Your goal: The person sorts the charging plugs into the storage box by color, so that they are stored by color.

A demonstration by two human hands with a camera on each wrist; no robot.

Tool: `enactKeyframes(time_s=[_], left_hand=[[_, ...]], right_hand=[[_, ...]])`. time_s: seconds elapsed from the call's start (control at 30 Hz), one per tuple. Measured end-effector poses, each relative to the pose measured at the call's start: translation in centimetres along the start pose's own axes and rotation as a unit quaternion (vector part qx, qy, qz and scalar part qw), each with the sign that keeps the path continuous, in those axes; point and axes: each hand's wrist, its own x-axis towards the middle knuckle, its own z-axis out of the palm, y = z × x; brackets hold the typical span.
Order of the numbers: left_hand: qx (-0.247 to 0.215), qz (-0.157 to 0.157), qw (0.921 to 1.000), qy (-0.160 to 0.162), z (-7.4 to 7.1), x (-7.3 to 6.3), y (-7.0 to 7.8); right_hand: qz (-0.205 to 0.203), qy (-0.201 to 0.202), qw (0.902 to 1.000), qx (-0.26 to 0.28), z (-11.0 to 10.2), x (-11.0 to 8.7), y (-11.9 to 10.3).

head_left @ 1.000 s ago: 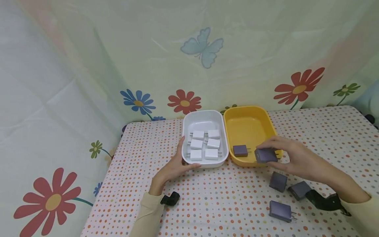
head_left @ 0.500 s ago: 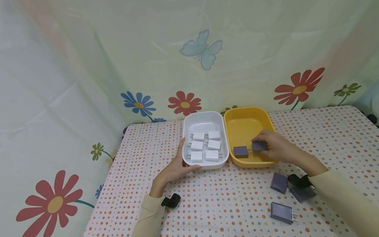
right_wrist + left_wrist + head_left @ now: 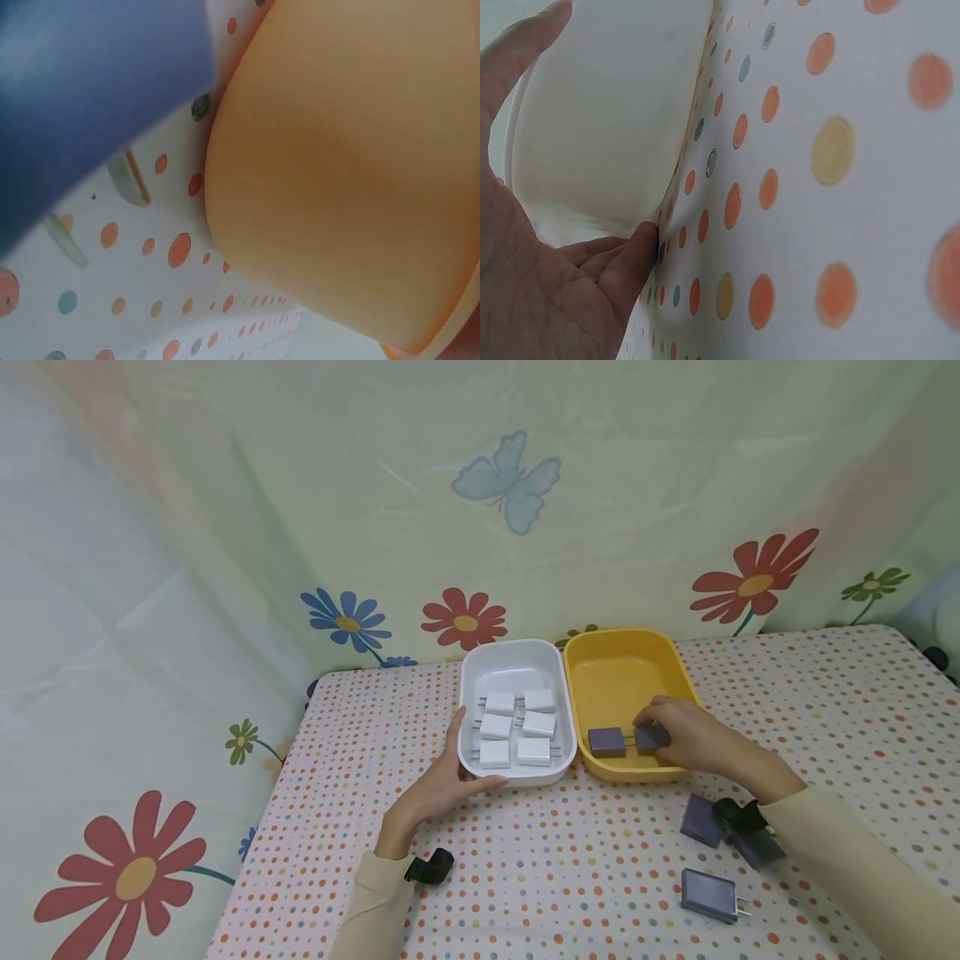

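Note:
My left hand (image 3: pixel 442 785) rests against the near-left corner of a white tray (image 3: pixel 517 646), thumb along its front side and fingers at its left wall. In the left wrist view that hand's spread fingers touch the outside of the white tray (image 3: pixel 607 112). My right hand (image 3: pixel 697 739) reaches into the yellow tray (image 3: pixel 626 643) and pinches a dark purple plug-in charger (image 3: pixel 647 741) low over its floor. Left of that charger lies another purple charger (image 3: pixel 606 742), prongs pointing right toward it. Several white chargers (image 3: pixel 495 727) lie in two columns inside the white tray.
On the dotted tablecloth (image 3: pixel 570 868), below the yellow tray, lie three purple chargers (image 3: pixel 708 895), one partly hidden by the right wrist strap. A blurred purple charger (image 3: pixel 90 90) is close to the right wrist camera. A printed curtain (image 3: pixel 375 485) hangs behind the table.
My right hand has moved left and down into the yellow tray, bringing its purple charger beside the one lying there. The left hand has stayed at the white tray.

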Motion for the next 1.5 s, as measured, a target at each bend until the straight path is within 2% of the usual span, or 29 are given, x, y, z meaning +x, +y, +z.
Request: enactKeyframes(time_s=[0.23,0.5,0.63,0.87,1.0,1.13,1.27,1.37,1.5], left_hand=[[0.003,0.015,0.9999,-0.001,-0.2,0.0,0.2],[0.001,0.005,1.0,0.0,-0.1,-0.1,0.1],[-0.001,0.005,1.0,-0.001,0.0,-0.1,0.2],[0.003,0.005,1.0,-0.002,0.1,-0.2,0.3],[0.01,0.003,0.9999,0.001,-0.1,-0.2,0.3],[0.009,0.004,0.9999,0.006,-0.2,-0.1,0.3],[0.007,0.005,1.0,0.003,-0.1,-0.1,0.2],[0.006,0.004,1.0,0.002,-0.1,-0.2,0.1],[0.006,0.001,1.0,0.006,0.0,-0.3,0.3]], right_hand=[[-0.003,0.005,1.0,0.0,0.2,0.2,0.0],[0.003,-0.011,0.9999,0.007,0.1,0.0,0.0],[0.0,-0.001,1.0,0.009,-0.2,-0.8,0.0],[-0.016,0.088,0.9959,0.009,-1.3,-4.3,-0.9],[-0.033,0.111,0.9932,0.007,-2.2,-6.9,-2.0],[-0.036,0.104,0.9939,0.013,-2.1,-9.2,-2.9],[-0.039,0.103,0.9938,0.014,-0.5,-11.6,-3.3],[-0.014,0.088,0.9956,0.028,1.4,-13.2,-3.4],[0.04,0.023,0.9967,0.067,3.7,-14.8,-2.7]])
